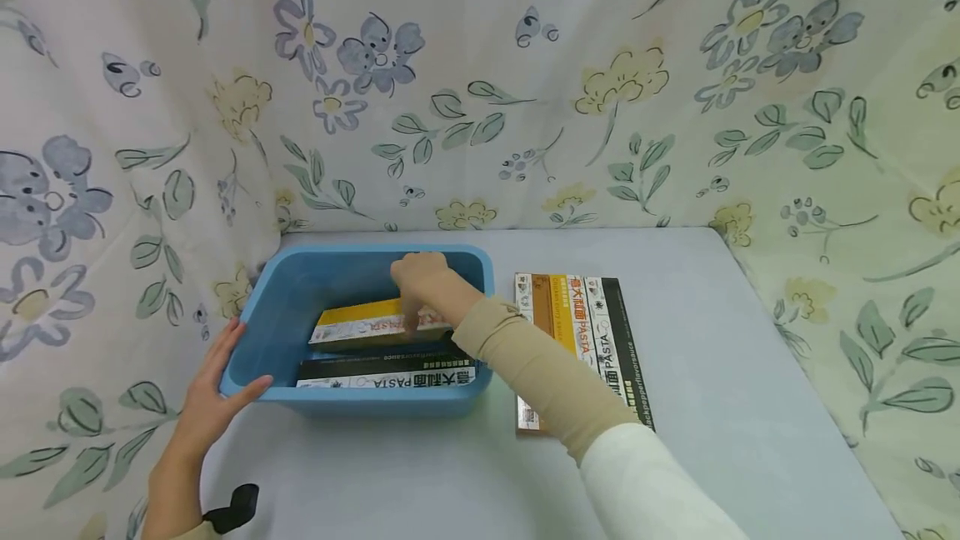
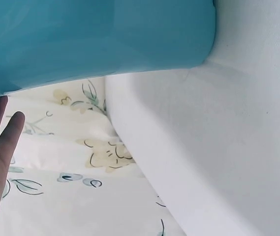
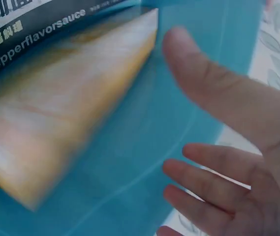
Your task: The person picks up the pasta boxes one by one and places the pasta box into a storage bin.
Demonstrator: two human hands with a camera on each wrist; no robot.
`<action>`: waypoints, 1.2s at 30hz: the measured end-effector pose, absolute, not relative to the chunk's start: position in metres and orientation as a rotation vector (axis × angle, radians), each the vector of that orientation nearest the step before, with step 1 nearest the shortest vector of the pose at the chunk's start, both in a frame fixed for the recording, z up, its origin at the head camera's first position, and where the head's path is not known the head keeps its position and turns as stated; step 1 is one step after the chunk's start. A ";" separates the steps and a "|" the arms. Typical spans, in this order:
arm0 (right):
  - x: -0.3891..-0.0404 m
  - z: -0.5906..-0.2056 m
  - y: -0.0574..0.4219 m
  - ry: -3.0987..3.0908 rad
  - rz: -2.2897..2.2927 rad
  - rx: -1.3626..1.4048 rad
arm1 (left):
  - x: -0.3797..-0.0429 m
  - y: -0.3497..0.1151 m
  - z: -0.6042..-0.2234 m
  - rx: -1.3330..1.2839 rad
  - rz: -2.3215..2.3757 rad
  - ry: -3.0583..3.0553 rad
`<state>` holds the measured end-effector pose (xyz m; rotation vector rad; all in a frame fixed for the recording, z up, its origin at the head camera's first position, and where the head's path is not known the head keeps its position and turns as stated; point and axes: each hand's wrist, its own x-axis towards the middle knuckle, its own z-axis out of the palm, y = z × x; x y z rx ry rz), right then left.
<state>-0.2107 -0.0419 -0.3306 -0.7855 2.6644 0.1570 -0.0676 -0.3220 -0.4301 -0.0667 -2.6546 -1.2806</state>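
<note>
A light blue plastic tub (image 1: pixel 300 261) holds two pasta boxes. The yellow-and-white pasta box (image 1: pixel 356 327) leans inside, and the black-and-white pasta box (image 1: pixel 322 371) stands along the front wall. My right hand (image 1: pixel 422 280) reaches into the tub above the yellow box's right part. In the right wrist view, thumb and fingers (image 3: pixel 208 191) are spread, with a gap between them and the blurred yellow box (image 3: pixel 76 98). My left hand (image 1: pixel 210 402) rests at the tub's front left corner, its straight fingers (image 2: pixel 9 135) against the outside under the rim.
Right of the tub, a yellow-and-brown pasta box (image 1: pixel 561 311) and a black-and-white pasta box (image 1: pixel 626 348) lie side by side on the white table (image 1: pixel 712 357), partly behind my right forearm. A floral curtain (image 1: pixel 525 107) hangs behind the table and at its sides.
</note>
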 end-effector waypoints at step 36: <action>-0.156 -0.373 0.067 2.218 -2.123 -0.591 | -0.068 -0.318 -0.432 0.000 -1.256 -2.661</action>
